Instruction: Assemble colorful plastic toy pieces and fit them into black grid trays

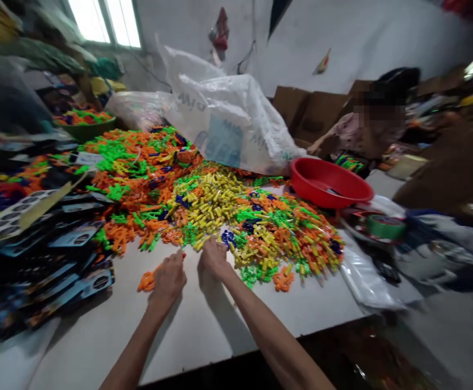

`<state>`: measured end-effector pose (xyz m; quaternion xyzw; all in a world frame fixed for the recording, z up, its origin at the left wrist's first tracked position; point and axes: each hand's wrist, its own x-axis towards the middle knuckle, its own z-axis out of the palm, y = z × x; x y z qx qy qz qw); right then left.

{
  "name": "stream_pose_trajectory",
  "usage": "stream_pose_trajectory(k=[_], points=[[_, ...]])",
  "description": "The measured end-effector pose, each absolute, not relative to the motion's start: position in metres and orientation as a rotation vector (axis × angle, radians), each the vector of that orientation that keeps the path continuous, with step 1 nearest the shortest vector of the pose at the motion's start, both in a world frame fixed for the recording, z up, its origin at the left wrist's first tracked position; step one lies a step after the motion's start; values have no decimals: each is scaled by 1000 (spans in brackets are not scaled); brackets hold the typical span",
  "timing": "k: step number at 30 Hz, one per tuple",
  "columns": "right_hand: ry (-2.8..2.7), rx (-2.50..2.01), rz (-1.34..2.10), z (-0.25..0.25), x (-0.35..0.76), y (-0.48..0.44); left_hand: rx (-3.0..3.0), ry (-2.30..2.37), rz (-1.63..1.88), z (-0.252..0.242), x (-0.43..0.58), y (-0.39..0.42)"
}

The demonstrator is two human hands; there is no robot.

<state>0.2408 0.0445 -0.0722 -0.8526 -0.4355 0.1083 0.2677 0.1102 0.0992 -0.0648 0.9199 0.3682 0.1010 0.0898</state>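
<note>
A big heap of small plastic toy pieces (204,206) in orange, green, yellow and blue covers the middle of a white table (204,325). My left hand (168,280) rests at the heap's near edge with its fingers curled, a small red bit showing at the fingertips and a small orange clump (146,281) just left of it. My right hand (213,258) is beside it, fingers bent down onto yellow pieces at the heap's edge. What either hand grips is hidden by the fingers.
Stacks of printed packaging cards (58,254) lie at the left. A red plastic basin (329,181) and a green tape roll (385,226) sit at the right, clear bags (366,281) nearby. A large white sack (228,119) stands behind the heap. Another person (366,130) sits far right.
</note>
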Motion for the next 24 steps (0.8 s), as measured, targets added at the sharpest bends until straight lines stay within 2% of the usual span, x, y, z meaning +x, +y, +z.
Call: stream_pose_trajectory(k=[4,7,9,16,24], points=[[-1098,-2246,305,-66,243,21,1795,1142,612,-61,106,98],[-904,-1839,666,-67,231,-10,1025,1012,678,-58,101,83],[-745,-1554,907,-72,220,-29,752,951,677,-56,99,70],[-409,-1202,1051,-78,195,-55,656,872,554,-51,97,41],[-425,-1079,1202,-62,192,-61,538,768,479,-45,84,31]])
